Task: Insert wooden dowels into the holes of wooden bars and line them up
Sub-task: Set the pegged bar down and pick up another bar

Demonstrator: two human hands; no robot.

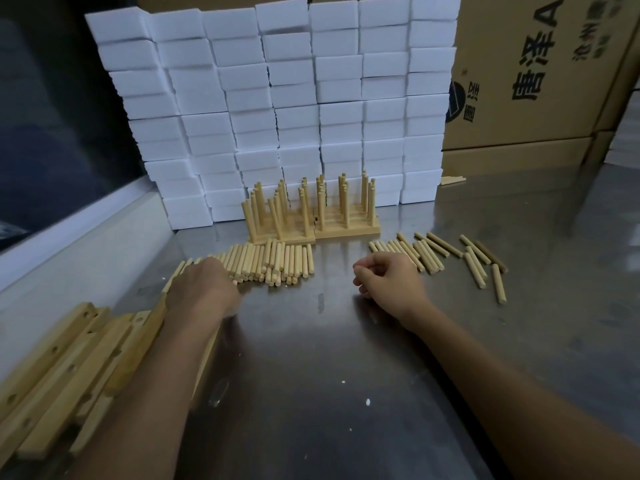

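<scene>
Several wooden bars with upright dowels (311, 216) stand side by side in a row at the back of the steel table. In front of them lies a pile of loose dowels (273, 261); a second, scattered group of dowels (436, 252) lies to the right. Loose bars with holes (65, 362) are heaped at the near left. My left hand (201, 285) reaches palm-down onto the left end of the pile, fingers hidden among the dowels. My right hand (388, 275) hovers over the table left of the scattered dowels, fingers loosely curled, nothing visible in it.
A wall of stacked white foam blocks (277, 98) stands behind the finished bars. Cardboard boxes (540, 74) fill the back right. A white ledge (79, 230) runs along the left. The steel table (329, 358) has small white specks.
</scene>
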